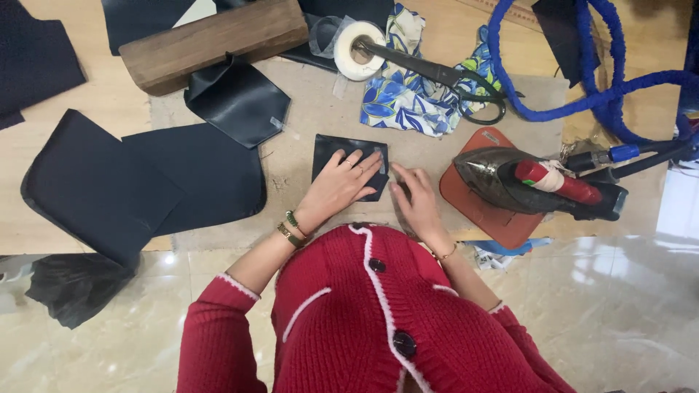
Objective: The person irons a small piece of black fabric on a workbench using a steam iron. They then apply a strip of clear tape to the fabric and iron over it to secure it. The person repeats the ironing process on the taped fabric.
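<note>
Under the flattened fingers of the left hand [338, 185], a small square of black fabric [351, 164] is pressed against a tan padded work mat [320, 116]. The fingers are spread and laid flat on the square; nothing is gripped. The right hand [416, 200] is placed just beside the square's right edge, with its fingers loosely extended and its fingertips touching that edge near a small strip of pale tape. Nothing is clasped in it.

Beyond the left fingertips, bare mat is seen between the square and a crumpled blue floral cloth [408, 102]. Black scissors [444, 76] are laid across that cloth, their tips resting in a roll of white tape [357, 47]. Just right of the right fingers, a steam iron [535, 182] with a red handle is parked on a rust-coloured rest pad [473, 204], leaving only a narrow strip of mat. A blue hose [604, 94] is looped past the iron.

Left of the left fingers, some bare mat is seen, then larger black fabric panels [138, 182] overlapping the mat's left edge. Further out, a folded black piece [237, 98] and a wooden block [215, 40] are seen. The table's near edge is met by a glossy tiled floor [109, 349].
</note>
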